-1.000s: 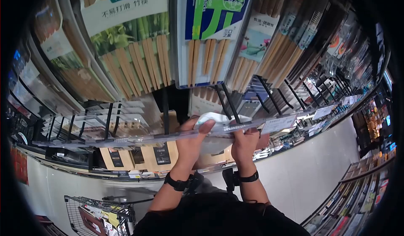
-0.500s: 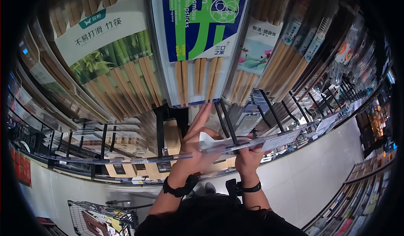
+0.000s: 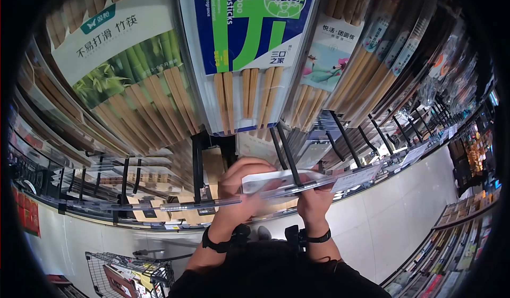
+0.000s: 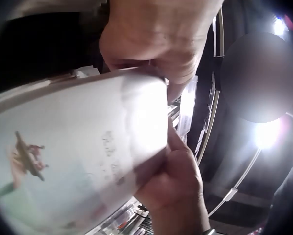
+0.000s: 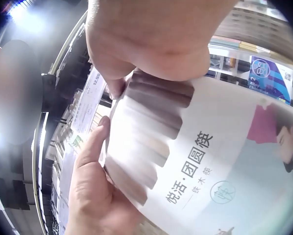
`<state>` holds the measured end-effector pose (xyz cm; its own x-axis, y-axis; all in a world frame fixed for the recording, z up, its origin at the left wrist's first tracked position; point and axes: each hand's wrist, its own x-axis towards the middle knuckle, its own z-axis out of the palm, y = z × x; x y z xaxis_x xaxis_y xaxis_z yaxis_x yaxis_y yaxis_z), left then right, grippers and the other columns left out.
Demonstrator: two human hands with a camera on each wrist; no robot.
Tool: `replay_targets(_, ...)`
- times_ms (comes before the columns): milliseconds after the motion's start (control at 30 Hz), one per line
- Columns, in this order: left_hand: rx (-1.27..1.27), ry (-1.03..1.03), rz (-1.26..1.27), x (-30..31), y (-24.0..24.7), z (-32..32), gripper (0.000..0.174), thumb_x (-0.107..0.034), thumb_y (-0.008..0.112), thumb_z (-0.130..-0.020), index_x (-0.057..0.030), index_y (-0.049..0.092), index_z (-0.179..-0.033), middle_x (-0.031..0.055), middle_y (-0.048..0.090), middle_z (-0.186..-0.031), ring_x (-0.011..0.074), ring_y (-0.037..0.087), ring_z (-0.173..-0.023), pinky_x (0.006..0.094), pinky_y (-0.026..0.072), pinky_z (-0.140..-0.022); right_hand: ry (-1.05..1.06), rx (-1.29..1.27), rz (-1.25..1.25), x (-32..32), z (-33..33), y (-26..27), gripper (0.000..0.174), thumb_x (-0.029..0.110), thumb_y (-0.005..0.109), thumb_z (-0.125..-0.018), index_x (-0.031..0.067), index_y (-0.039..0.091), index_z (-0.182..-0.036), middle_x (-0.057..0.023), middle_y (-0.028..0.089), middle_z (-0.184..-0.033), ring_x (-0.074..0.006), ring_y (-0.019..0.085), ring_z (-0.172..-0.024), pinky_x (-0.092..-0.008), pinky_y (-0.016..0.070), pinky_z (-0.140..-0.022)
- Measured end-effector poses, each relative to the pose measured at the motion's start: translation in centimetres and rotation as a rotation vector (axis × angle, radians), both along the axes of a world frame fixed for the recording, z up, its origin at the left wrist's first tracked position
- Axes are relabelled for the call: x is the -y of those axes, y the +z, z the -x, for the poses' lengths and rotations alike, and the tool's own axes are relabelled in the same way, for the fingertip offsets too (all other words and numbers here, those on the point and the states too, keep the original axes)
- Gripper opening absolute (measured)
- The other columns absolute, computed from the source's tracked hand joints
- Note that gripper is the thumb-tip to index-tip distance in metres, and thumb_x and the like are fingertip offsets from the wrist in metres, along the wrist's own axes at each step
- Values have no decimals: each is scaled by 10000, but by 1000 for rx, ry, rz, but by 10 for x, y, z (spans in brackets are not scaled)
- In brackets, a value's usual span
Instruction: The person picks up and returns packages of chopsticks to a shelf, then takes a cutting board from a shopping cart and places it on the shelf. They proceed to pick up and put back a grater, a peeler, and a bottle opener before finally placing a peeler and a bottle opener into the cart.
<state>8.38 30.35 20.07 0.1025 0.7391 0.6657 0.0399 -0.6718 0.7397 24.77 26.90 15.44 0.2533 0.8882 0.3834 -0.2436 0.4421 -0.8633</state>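
Note:
Both hands hold a flat pack of chopsticks (image 3: 270, 181) low in front of the hanging display, behind its clear rail. My left hand (image 3: 240, 189) has its fingers bent over the far side at the pack's left end. At the other end my right hand (image 3: 314, 205) grips the edge. The right wrist view shows the pack (image 5: 205, 166) close up: a white card with dark Chinese print, a pink and blue picture, and dark chopstick ends under clear plastic. There the left thumb (image 5: 95, 144) lies along the pack's edge.
Hanging packs of bamboo chopsticks (image 3: 249, 99) crowd the area above the hands. Black display hooks (image 3: 287, 154) jut out near the pack, with a clear label rail (image 3: 202, 206) across their front. A wire shopping cart (image 3: 130, 277) stands lower left; stocked shelves (image 3: 441, 250) lie lower right.
Half a second ago the left fingers reached straight up past the pack; now they bend over it. The right hand has kept its grip. The view has shifted a little.

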Motion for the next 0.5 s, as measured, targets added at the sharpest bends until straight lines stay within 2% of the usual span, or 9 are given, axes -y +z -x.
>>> replay_targets(33,-18,10,63,1,2,-1,240,-34,814,-701,-6,707,-914,101,687,-974,216,678,-847,314,533,-791,-76,-16,40,-3,9,13,264,-5,681,-845,-13,573,-1086,-105,667,-941,-157,639,-815,-271,521,-730)
replay_targets(100,-30,27,122,0,5,-6,212,-33,812,-726,-9,711,-911,92,695,-877,189,661,-802,295,512,-729,-65,-65,82,-8,12,18,278,108,747,-851,-65,641,-1041,-87,685,-894,-124,641,-776,-240,513,-690)
replay_targets(233,14,-19,196,-1,2,-8,181,-48,814,-732,-6,717,-879,95,696,-857,178,657,-776,290,511,-718,-139,-25,91,-7,17,23,256,101,743,-854,-58,634,-1024,-93,686,-888,-123,641,-779,-240,515,-687)
replay_targets(333,40,15,216,2,3,-11,143,-46,806,-744,-2,721,-850,96,697,-823,182,656,-741,287,508,-700,-159,-93,48,-7,17,24,252,96,744,-852,-56,624,-1013,-100,690,-887,-122,639,-777,-234,511,-685)
replay_targets(433,51,72,175,3,7,-15,140,-55,804,-751,6,720,-844,85,688,-787,162,644,-708,274,499,-676,-178,-28,31,-8,15,27,280,98,757,-837,-58,613,-1020,-111,694,-895,-123,636,-765,-231,507,-682)
replay_targets(500,145,40,320,3,12,-17,151,-75,803,-761,14,719,-849,70,681,-782,132,627,-699,257,488,-655,-206,23,97,-9,16,39,284,154,755,-847,-49,640,-1009,-92,690,-871,-112,621,-742,-230,494,-674)
